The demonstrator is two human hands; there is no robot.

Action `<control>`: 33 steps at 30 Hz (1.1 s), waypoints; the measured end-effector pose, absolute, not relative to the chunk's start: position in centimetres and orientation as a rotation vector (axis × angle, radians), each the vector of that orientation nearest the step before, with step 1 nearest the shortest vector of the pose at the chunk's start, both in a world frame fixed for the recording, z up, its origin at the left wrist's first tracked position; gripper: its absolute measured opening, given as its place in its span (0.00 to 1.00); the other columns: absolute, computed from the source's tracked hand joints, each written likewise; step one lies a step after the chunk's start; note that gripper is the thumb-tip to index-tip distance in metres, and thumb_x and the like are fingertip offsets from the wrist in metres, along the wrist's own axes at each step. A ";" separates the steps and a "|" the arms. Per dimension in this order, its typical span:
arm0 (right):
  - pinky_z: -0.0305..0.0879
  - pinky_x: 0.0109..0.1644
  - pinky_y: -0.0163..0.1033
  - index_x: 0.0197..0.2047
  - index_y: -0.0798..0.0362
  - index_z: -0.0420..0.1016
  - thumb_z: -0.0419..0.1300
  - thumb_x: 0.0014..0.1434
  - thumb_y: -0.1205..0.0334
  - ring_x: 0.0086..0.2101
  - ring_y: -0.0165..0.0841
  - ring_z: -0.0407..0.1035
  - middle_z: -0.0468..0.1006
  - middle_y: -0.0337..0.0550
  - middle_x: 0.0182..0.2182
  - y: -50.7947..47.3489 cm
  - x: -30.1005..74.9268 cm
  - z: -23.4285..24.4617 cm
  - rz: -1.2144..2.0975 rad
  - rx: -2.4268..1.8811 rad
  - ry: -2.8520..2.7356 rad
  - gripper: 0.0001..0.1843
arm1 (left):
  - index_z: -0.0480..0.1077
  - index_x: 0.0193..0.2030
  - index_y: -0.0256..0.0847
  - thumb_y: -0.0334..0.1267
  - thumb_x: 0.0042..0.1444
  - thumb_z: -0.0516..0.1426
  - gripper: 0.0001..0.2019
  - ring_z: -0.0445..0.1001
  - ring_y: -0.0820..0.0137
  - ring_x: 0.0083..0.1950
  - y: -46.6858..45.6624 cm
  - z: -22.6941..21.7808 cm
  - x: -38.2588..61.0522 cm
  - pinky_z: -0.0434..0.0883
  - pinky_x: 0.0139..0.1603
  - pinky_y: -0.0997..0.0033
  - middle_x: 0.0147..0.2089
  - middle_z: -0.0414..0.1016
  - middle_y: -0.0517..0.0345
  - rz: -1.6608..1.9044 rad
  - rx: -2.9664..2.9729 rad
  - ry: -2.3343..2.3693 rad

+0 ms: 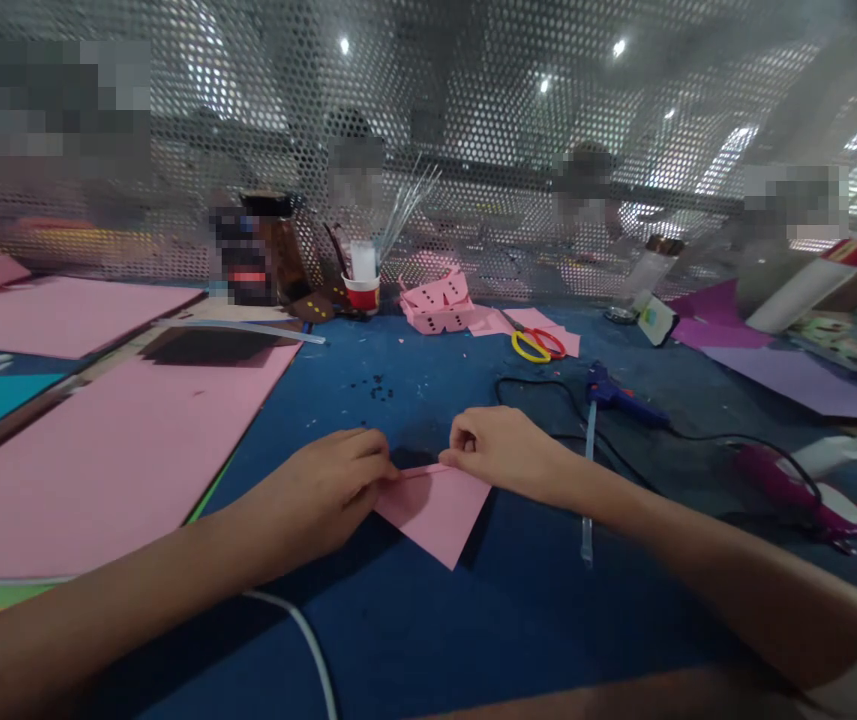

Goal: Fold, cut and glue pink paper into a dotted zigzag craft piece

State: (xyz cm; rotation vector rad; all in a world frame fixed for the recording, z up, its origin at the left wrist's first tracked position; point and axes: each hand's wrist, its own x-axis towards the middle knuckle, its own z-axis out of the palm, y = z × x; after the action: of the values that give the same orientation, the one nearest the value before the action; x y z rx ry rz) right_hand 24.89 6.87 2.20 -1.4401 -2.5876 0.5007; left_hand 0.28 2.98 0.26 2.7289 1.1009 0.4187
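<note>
A small pink paper piece (pixel 432 510) lies on the blue table (pixel 473 620) in front of me. My left hand (pixel 323 490) pinches its upper left edge with closed fingers. My right hand (pixel 499 450) pinches the top edge from the right, fingers curled tight. The two hands almost meet over the paper's folded top edge.
A large pink sheet (pixel 105 450) lies at left, with more pink sheets behind it. A blue glue gun (pixel 619 398) with its black cord and a glue stick (pixel 588 480) lie at right, near scissors (pixel 537 345), pink boxes (pixel 439 300), a cup (pixel 362 280) and a purple sheet (pixel 810 380). A perforated screen stands behind, people beyond it.
</note>
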 end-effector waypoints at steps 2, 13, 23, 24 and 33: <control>0.57 0.33 0.34 0.33 0.52 0.77 0.63 0.60 0.56 0.32 0.31 0.71 0.81 0.39 0.32 7.4 24.5 2.0 0.565 -1.459 -2.570 0.09 | 0.77 0.38 0.42 0.28 0.59 0.52 0.12 0.73 0.68 0.39 3.6 0.7 0.6 0.67 0.40 0.70 0.38 0.76 0.56 0.424 2.575 1.208; 0.56 0.31 0.34 0.34 0.51 0.78 0.64 0.58 0.54 0.31 0.30 0.71 0.81 0.37 0.31 7.6 24.8 1.5 0.604 -1.407 -2.566 0.09 | 0.73 0.28 0.43 0.42 0.53 0.56 0.08 0.71 0.69 0.28 5.7 1.7 3.7 0.53 0.27 0.70 0.29 0.78 0.60 0.207 2.333 1.552; 0.53 0.30 0.34 0.33 0.50 0.77 0.64 0.58 0.51 0.30 0.30 0.70 0.80 0.37 0.31 7.3 24.2 1.9 0.552 -1.464 -2.612 0.11 | 0.71 0.28 0.43 0.46 0.53 0.56 0.10 0.70 0.69 0.28 6.3 1.3 3.8 0.53 0.26 0.71 0.29 0.78 0.59 0.195 2.317 1.559; 0.52 0.30 0.34 0.33 0.50 0.77 0.64 0.58 0.51 0.30 0.30 0.70 0.80 0.36 0.31 7.3 24.2 1.9 0.559 -1.468 -2.610 0.11 | 0.71 0.28 0.43 0.46 0.53 0.56 0.10 0.70 0.69 0.27 6.3 1.2 3.8 0.53 0.26 0.71 0.29 0.77 0.59 0.198 2.320 1.558; 0.53 0.30 0.34 0.35 0.50 0.76 0.63 0.58 0.53 0.31 0.30 0.70 0.80 0.38 0.33 7.8 24.3 1.6 0.625 -1.414 -2.616 0.10 | 0.70 0.28 0.43 0.46 0.53 0.56 0.10 0.69 0.69 0.27 6.3 1.2 3.8 0.52 0.26 0.71 0.28 0.76 0.60 0.206 2.315 1.545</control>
State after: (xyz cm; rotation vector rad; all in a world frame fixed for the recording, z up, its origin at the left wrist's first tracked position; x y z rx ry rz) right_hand 24.29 7.76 1.64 -1.4142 -2.6156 0.6247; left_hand 3.76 6.30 1.19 2.3153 1.5446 0.2061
